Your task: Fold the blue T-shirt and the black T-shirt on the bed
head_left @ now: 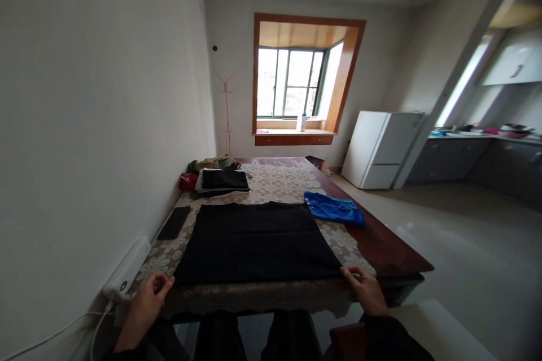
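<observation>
— Looking at the black cloth (256, 242): where does it lie, and who has hold of it?

— It is spread flat on the table (381, 242), over the flowered tablecloth (279, 180). The left hand (148, 293) is at the cloth's near left corner, fingers curled in, pinching that corner as far as I can judge. The right hand (365, 287) is at the near right corner, thumb and fingers closed on the edge there.

— How far along does the work seem?

— The cloth looks smoothed out into one flat panel, its far edge straight, with no fold across it that I can make out. I judge the laying-out is done and any folding is yet to come. Beyond the cloth's far left corner a dark folded piece (224, 180) sits on a pale one, so some garments look finished. Behind that stack is a loose heap of clothes (214, 164), apparently not dealt with.

— Anything else near the cloth?

— A blue garment (334, 208) lies just beside its far right corner, and a dark flat phone (174, 223) lies just left of it.
</observation>
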`<state>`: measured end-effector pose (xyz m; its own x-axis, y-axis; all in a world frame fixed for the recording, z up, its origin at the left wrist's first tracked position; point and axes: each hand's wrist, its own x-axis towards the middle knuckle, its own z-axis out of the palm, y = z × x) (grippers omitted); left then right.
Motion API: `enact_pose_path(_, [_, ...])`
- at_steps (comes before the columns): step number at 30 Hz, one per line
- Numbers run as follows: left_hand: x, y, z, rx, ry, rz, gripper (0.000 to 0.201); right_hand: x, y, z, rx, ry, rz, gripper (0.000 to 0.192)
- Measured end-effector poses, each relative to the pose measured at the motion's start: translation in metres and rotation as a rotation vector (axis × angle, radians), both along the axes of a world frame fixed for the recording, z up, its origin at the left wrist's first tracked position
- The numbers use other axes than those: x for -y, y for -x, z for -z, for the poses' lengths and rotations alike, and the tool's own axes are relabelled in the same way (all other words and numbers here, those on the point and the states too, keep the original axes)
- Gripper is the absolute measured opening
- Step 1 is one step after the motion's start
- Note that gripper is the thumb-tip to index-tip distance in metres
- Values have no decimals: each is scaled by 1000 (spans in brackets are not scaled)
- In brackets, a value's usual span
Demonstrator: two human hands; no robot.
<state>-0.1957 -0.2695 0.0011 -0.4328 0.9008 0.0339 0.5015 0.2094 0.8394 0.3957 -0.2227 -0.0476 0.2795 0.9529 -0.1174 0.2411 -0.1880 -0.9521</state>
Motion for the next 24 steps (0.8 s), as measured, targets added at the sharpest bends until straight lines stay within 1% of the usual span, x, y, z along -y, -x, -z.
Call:
enact_pose_path(3, [2,-11,6,133,-2,-48,47,-1,2,4,-103,48,31,47])
enact_pose_path(5, [1,-18,4,148,14,-30,52,-1,6,1,-158,38,48,49])
enact_pose_path(8, [2,-26,-9,152,26,7,53,2,14,-7,-211,-67,43,48])
enact_pose_path(11, [11,-28,-22,224,2,-8,54,11,17,-15,-240,-153,86,46])
enact_pose_path(13, [23,-28,-29,305,-9,-36,55,22,15,-20,-247,-173,121,47])
enact_pose_path(16, [49,-26,-36,417,-28,-54,53,46,6,-28,-227,-194,128,49])
enact_pose_path(18, [66,-24,-40,454,-62,-38,54,63,-3,-33,-205,-205,87,51])
enact_pose_path(20, [77,-20,-46,466,-107,-36,59,74,-12,-39,-179,-222,33,54])
enact_pose_path(22, [78,-17,-55,447,-124,-53,63,77,-19,-46,-126,-251,18,52])
enact_pose_path(24, [69,-14,-66,382,-139,-59,62,68,-22,-54,-47,-289,42,48])
